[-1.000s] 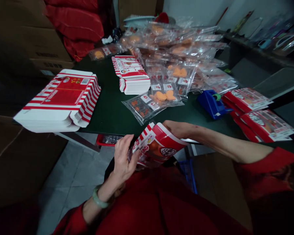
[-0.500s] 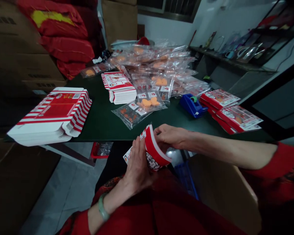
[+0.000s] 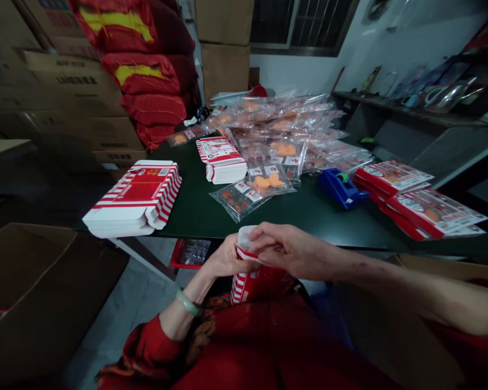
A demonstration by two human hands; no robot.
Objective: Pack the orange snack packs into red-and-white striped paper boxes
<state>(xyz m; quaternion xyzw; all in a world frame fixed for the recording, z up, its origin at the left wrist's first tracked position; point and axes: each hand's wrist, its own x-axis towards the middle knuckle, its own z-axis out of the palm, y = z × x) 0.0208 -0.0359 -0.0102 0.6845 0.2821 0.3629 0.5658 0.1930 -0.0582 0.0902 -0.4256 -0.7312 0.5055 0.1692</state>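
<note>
A red-and-white striped carton [image 3: 241, 286] is held in front of me, over my lap at the table's near edge. My left hand [image 3: 226, 258] grips its upper left side, thumb across the front. At its top, a white flap [image 3: 247, 237] stands up. My right hand [image 3: 287, 250] has its fingers curled at that flap and the top edge; the fingertips are partly hidden. Beyond my hands lie clear bags [image 3: 239, 200] with small toy-like pieces, some orange. A stack of flat cartons [image 3: 136, 189] lies to the left, a smaller stack [image 3: 223, 157] farther back.
A blue tape dispenser [image 3: 341, 188] stands right of centre on the dark green table [image 3: 199, 216]. Filled cartons [image 3: 427, 208] are stacked at the right. Many clear bags [image 3: 284, 119] are heaped at the back. Below the table sits a red tray [image 3: 179, 254]; an open cardboard box [image 3: 44, 281] stands at left.
The carton has turned from tilted to more upright, its striped side and white flap now showing. My left hand has moved up to its top edge. The camera view has shifted.
</note>
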